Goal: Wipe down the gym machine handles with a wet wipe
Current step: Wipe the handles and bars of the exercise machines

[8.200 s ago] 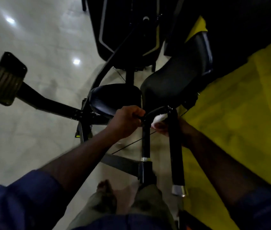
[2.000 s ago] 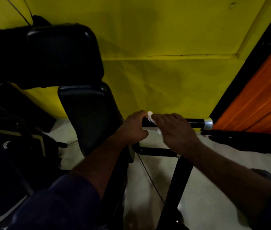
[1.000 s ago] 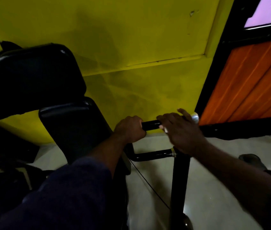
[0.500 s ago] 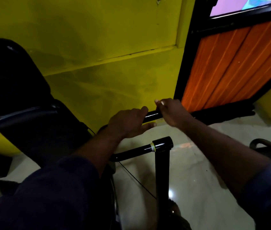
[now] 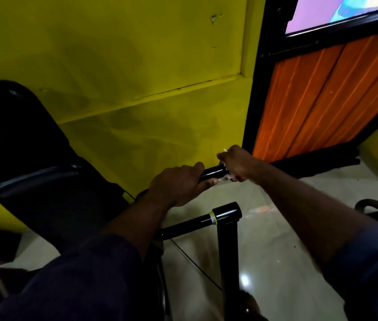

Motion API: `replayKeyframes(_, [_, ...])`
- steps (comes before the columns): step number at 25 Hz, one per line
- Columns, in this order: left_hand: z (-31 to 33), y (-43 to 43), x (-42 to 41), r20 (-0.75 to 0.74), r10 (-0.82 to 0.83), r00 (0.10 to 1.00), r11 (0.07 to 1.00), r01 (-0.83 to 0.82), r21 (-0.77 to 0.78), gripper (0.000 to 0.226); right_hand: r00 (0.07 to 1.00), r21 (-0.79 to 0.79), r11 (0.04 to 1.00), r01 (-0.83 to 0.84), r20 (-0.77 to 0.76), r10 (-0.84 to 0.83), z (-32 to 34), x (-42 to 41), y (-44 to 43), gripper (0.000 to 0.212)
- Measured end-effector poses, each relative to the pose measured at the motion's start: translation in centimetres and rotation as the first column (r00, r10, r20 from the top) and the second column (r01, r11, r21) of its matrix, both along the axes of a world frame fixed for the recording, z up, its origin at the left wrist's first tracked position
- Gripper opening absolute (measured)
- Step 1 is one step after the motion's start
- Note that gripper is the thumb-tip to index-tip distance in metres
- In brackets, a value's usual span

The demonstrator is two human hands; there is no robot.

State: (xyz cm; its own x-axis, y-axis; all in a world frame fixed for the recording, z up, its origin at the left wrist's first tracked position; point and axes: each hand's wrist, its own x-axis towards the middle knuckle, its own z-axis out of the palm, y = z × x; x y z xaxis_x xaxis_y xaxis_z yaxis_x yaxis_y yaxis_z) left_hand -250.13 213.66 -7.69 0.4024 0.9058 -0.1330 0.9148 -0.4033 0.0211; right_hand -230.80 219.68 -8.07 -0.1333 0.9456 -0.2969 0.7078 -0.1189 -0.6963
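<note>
Behind: the yellow wall (image 5: 137, 89) stands near the black handle (image 5: 212, 173).
Left: a black padded seat (image 5: 51, 200) blocks that side.
On the handle: the left hand (image 5: 176, 184) grips it, the right hand (image 5: 235, 165) pinches a wet wipe (image 5: 228, 177); a short bare stretch shows between.
Below: crossbar (image 5: 188, 225), upright post (image 5: 228, 251) and thin cable (image 5: 195, 262).
Right: open tiled floor (image 5: 276, 239) up to the orange panel (image 5: 310, 100).

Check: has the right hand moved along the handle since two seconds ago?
Yes. The right hand slid outward along the handle, away from the left hand.
</note>
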Motion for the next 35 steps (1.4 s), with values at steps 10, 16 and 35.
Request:
replayKeyframes(10, [-0.4,0.3,-0.1,-0.035,0.001,0.999,1.000,-0.001,0.012,0.061,0.955,-0.376,0.924,0.072,-0.242,-0.173,0.2,0.3,1.3,0.017])
replayKeyframes(16, [-0.6,0.4,-0.3,-0.022,-0.002,1.000,1.000,0.002,0.024,0.062,0.935,0.385,0.877,0.288,-0.310,-0.171,-4.8,-0.3,-6.1,0.038])
replayKeyframes(35, [-0.1,-2.0,1.8,-0.076,-0.074,0.994,0.935,0.096,0.340,0.067,0.547,-0.443,0.879,0.173,-0.699,-0.460,1.7,8.3,-7.3,0.034])
